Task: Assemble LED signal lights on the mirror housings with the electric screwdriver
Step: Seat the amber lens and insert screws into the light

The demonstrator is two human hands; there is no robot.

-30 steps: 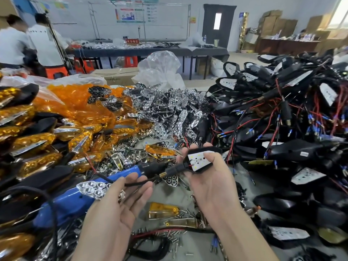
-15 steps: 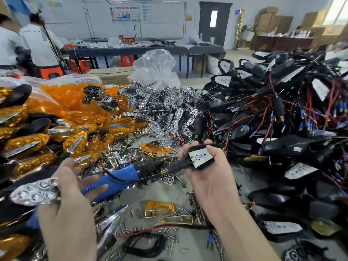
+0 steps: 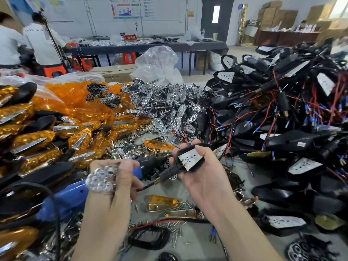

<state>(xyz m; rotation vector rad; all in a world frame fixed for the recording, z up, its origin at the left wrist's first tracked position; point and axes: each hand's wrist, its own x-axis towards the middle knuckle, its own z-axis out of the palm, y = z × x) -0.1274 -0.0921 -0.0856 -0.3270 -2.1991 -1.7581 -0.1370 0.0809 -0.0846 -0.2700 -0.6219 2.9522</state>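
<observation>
Between the right hand's (image 3: 205,176) thumb and fingers a black mirror housing (image 3: 190,159) is clamped, white LED board facing up, its stem and wire trailing toward the left hand (image 3: 116,185). A chrome reflector (image 3: 100,178) is pinched in the left hand's closed fingers. Behind that grip the blue electric screwdriver (image 3: 66,200) is seen lying unheld on the table (image 3: 190,243), with loose screws (image 3: 175,234) scattered below both hands.

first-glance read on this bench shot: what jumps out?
The two hands at centre: the right hand holds a black housing with its white LED board showing, the left hand a chrome reflector. A tangled heap of black wired housings fills the right side, glossy amber lenses the left. A blue electric screwdriver lies under the left hand.
</observation>
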